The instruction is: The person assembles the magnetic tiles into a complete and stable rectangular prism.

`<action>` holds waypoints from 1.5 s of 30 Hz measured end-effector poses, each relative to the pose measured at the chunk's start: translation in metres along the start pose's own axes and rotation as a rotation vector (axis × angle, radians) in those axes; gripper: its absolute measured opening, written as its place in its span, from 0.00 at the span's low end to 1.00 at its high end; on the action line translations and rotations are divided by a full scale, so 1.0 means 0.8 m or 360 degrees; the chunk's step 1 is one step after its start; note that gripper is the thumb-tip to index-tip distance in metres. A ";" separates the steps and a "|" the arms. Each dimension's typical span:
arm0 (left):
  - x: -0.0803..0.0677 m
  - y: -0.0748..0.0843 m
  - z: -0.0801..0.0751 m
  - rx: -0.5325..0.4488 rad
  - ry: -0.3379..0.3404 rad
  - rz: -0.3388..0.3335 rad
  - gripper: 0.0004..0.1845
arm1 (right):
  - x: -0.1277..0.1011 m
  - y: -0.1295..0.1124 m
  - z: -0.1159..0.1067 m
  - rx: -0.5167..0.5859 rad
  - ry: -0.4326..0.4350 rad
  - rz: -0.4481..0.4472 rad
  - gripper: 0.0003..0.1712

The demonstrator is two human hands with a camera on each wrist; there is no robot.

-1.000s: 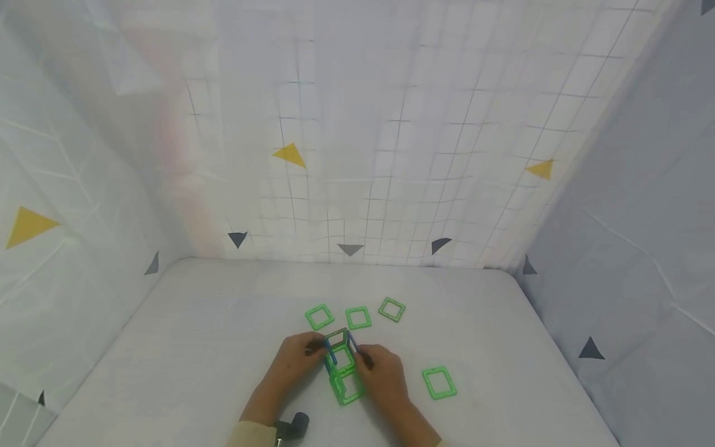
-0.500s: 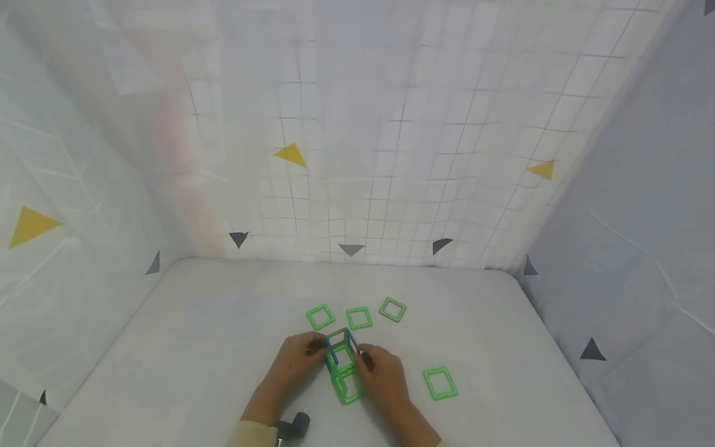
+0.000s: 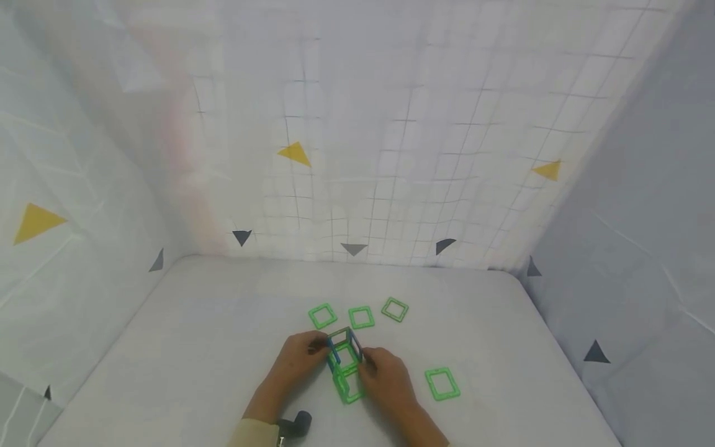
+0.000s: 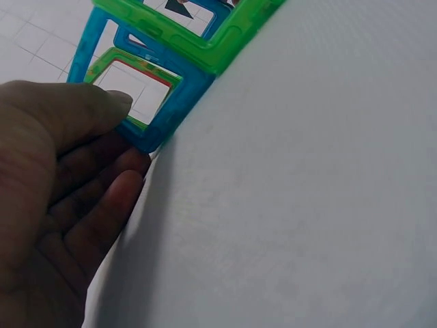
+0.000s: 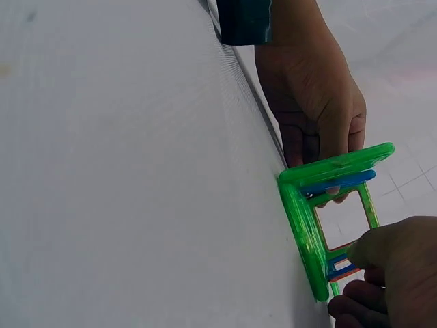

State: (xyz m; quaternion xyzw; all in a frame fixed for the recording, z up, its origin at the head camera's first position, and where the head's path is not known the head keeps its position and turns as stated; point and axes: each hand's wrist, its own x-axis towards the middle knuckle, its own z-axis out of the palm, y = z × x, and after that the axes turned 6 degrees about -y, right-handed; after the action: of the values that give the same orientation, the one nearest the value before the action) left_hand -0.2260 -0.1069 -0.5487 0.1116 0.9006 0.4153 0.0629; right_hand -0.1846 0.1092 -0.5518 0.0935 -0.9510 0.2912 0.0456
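Observation:
Square see-through magnetic tiles form a joined structure between the two hands. Green tiles lie flat on the white surface, and one upright green tile stands at the near left. Blue tiles stand upright as side walls farther back. On the left, my left hand pinches a blue side tile, its thumb on the frame and the other fingers low beside it. My right hand holds the right-side blue tile by thumb and curled fingers, which are partly hidden.
Behind the structure lie two loose green tiles and a green tile with a darker edge. Another green tile lies to the right. A dark wrist camera sits by the left wrist. White sheeting walls surround the table.
My right hand has drawn slightly right and back along the right-side tile, so more of that tile shows. The left hand keeps its place. The view has shifted slightly.

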 end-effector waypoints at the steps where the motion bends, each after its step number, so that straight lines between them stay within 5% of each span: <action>1: 0.000 0.000 0.001 0.0004 -0.0005 0.0002 0.12 | -0.001 0.001 -0.001 -0.0012 -0.0005 0.0011 0.15; 11: 0.001 -0.003 0.000 0.0006 -0.0009 0.0010 0.12 | -0.004 0.009 -0.008 -0.0042 -0.0007 0.0009 0.14; 28: 0.001 -0.005 -0.001 0.0043 0.0009 0.0039 0.13 | 0.000 0.044 -0.037 -0.0110 0.0030 0.0448 0.15; 45: -0.002 -0.001 -0.004 0.0023 0.0007 0.0064 0.12 | -0.002 0.075 -0.070 -0.0202 -0.0084 0.0477 0.12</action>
State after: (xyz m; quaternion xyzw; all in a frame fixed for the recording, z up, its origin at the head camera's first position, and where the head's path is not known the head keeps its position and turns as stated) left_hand -0.2251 -0.1105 -0.5473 0.1293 0.9013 0.4101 0.0518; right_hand -0.1937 0.1895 -0.5383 -0.0447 -0.9717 0.2314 -0.0176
